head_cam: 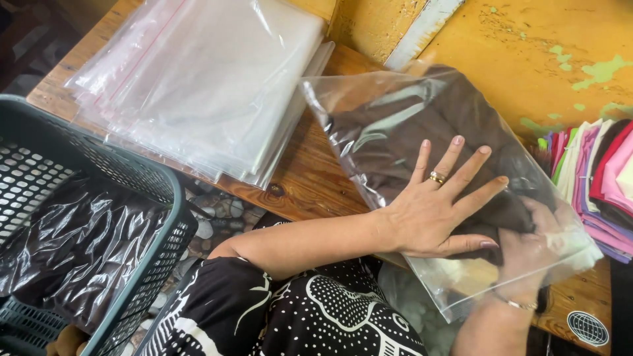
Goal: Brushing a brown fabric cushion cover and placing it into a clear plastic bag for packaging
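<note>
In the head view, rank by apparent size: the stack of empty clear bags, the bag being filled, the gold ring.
1. Stack of empty clear bags and bag being filled: too alike to rank, and the stack is cut off by the frame.
2. Gold ring on the left hand: smallest.

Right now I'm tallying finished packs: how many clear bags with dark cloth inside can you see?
2. One bag lies on the wooden table under the left hand, the right hand inside it. One packed bag lies in the grey basket; more may be hidden beneath.
</note>
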